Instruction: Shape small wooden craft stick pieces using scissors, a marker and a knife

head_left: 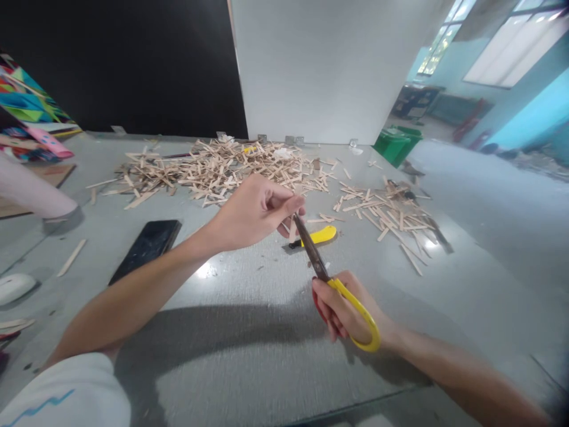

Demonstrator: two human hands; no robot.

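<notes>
My left hand [262,212] is closed in a pinch on a small wooden stick [292,229] over the middle of the grey table. Wrapped round the yellow and red handles of the scissors [316,255] is my right hand [349,308], lower and to the right. The scissors' dark blades point up and left, with their tips at the stick, just under my left fingertips. Behind the blades lies a yellow cutter [323,235] on the table.
A large heap of wooden pieces [213,169] lies along the back, with a smaller scatter [391,210] at the right. A black phone [146,246] and white mouse [16,289] are left. A green bin [395,145] stands beyond the table.
</notes>
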